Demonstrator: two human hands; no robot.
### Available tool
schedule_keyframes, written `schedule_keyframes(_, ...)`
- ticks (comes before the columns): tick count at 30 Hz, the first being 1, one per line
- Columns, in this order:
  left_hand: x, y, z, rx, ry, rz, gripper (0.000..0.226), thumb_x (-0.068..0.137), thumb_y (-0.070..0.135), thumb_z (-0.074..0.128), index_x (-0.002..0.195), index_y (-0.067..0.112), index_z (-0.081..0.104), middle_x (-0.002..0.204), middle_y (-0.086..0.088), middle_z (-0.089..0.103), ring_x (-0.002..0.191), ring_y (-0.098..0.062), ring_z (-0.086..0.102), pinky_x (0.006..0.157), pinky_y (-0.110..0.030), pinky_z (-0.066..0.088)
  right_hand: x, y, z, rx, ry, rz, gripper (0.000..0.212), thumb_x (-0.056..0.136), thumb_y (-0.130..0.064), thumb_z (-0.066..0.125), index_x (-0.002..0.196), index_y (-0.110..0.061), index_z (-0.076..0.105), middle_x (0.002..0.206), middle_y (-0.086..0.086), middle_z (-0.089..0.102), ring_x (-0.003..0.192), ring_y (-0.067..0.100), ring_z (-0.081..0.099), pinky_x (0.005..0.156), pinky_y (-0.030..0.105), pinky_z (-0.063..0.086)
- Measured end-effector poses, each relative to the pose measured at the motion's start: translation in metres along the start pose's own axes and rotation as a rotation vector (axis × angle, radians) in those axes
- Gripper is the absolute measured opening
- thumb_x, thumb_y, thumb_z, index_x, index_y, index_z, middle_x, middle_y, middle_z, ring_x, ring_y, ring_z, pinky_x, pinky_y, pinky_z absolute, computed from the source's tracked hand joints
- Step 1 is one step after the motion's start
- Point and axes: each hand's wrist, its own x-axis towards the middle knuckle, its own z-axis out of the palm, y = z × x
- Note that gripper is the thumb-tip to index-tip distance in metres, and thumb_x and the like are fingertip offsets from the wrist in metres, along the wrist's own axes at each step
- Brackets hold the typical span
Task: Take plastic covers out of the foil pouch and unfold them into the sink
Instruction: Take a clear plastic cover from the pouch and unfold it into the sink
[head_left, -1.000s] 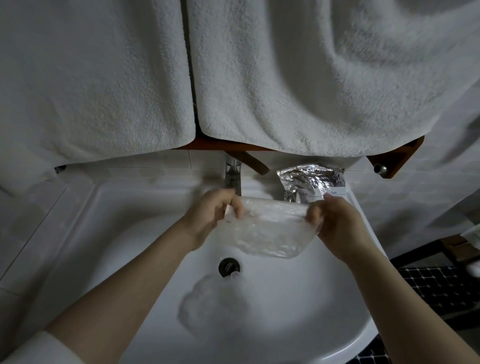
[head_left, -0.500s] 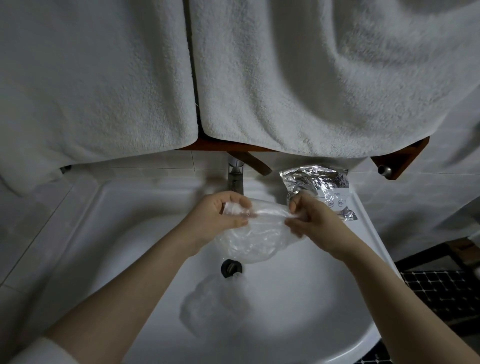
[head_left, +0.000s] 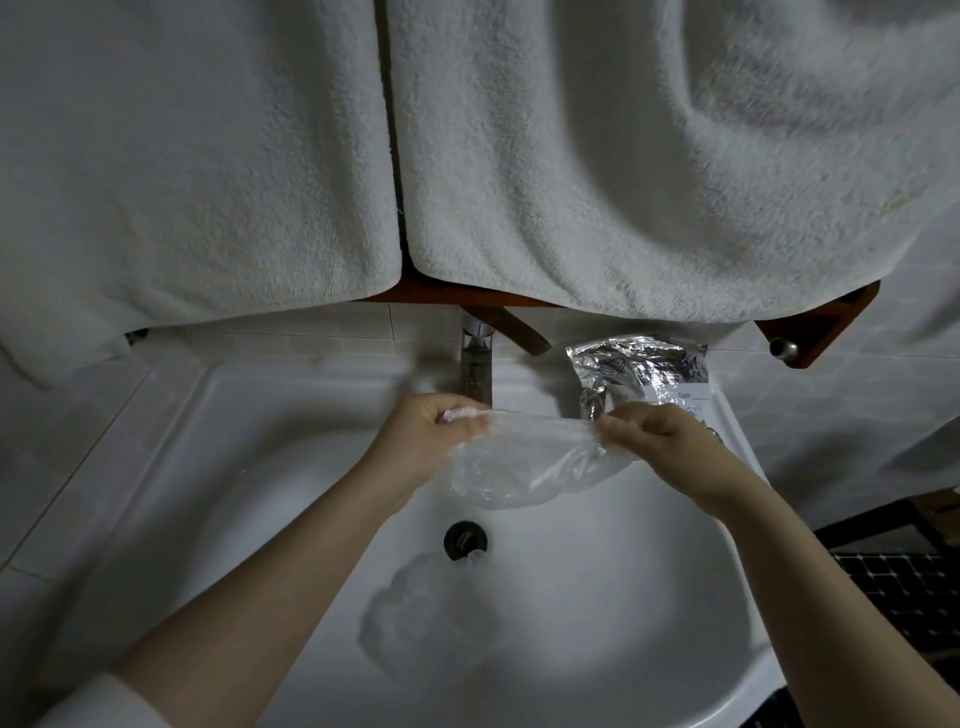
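Note:
A clear plastic cover (head_left: 524, 467) hangs stretched between both hands above the white sink (head_left: 623, 597). My left hand (head_left: 421, 441) pinches its left rim, where the plastic is bunched white. My right hand (head_left: 670, 447) pinches the right rim. A second clear cover (head_left: 426, 613) lies unfolded in the basin just below the drain (head_left: 466, 539). The crumpled silver foil pouch (head_left: 639, 371) stands on the sink's back right ledge, partly hidden behind my right hand.
A chrome tap (head_left: 476, 364) rises at the back of the sink, just behind my left hand. Two white towels (head_left: 623, 156) hang from a wooden rack (head_left: 810, 332) over the sink. Dark mosaic floor (head_left: 904, 597) shows at the right.
My hands have drawn apart again after coming close together, stretching the cover's rim wider between them. The cover in the basin has not moved.

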Motion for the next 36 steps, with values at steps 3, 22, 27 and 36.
schedule_keyframes(3,-0.001,0.001,0.000,-0.009,0.026,0.016,0.015,0.085,0.013,0.067,0.083,0.028,0.070,0.081,0.008,0.070,0.067,-0.003,0.065,0.060,-0.016,0.053,0.008,0.008,0.000,-0.304,0.261,-0.030,0.024,0.086,-0.023,0.065,0.107,-0.012,0.067,0.116,0.008,0.058,0.107,0.017,0.052,0.092,0.025,0.038)
schedule_keyframes(22,-0.007,0.006,0.009,-0.080,-0.112,-0.027,0.033,0.091,0.003,0.052,0.073,0.022,0.072,0.092,0.013,0.070,0.095,-0.010,0.063,0.088,-0.024,0.047,0.007,-0.015,0.034,-0.288,0.108,-0.327,0.017,0.082,-0.032,0.042,0.081,-0.021,0.055,0.070,-0.015,0.052,0.072,0.012,0.049,0.063,0.031,0.038)
schedule_keyframes(27,-0.006,0.002,0.014,-0.055,-0.066,0.006,0.017,0.081,0.009,0.069,0.086,0.026,0.070,0.099,0.008,0.067,0.094,-0.013,0.064,0.085,-0.027,0.052,0.004,-0.020,0.038,-0.420,0.127,-0.293,0.034,0.074,-0.047,0.071,0.089,-0.021,0.056,0.083,-0.008,0.060,0.075,0.014,0.054,0.063,0.031,0.044)
schedule_keyframes(36,0.003,-0.005,0.015,0.254,0.075,0.245,0.024,0.084,0.008,0.066,0.100,0.026,0.070,0.098,0.016,0.060,0.105,-0.010,0.051,0.092,-0.021,0.044,0.005,-0.030,0.034,-0.506,0.185,-0.352,0.010,0.082,-0.013,0.067,0.092,-0.011,0.065,0.104,0.002,0.059,0.086,0.023,0.058,0.066,0.033,0.047)
